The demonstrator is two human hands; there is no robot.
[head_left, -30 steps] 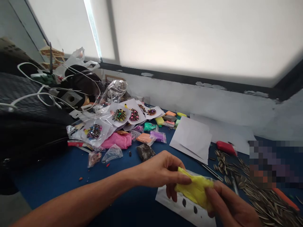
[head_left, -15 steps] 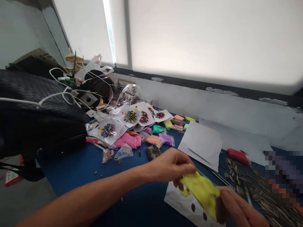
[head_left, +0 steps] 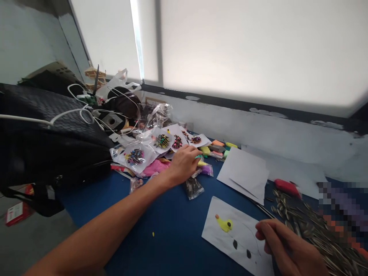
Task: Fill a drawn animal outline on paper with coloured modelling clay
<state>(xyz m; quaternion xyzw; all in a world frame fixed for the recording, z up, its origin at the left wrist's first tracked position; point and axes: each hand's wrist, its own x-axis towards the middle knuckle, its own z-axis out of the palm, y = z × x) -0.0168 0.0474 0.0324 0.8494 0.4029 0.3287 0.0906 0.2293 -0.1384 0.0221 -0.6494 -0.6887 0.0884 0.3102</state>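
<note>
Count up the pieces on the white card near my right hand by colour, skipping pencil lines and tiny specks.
Yellow shape: 1
Orange piece: 1
Dark ovals: 3, one of them on the yellow shape
Total on the card: 5

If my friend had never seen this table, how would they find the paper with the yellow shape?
On the blue table, look at the near right, by the right hand. A white paper lies there, nearer than the plain white sheets. Unlike those, it carries a yellow clay shape with an orange tip and dark spot.
</note>
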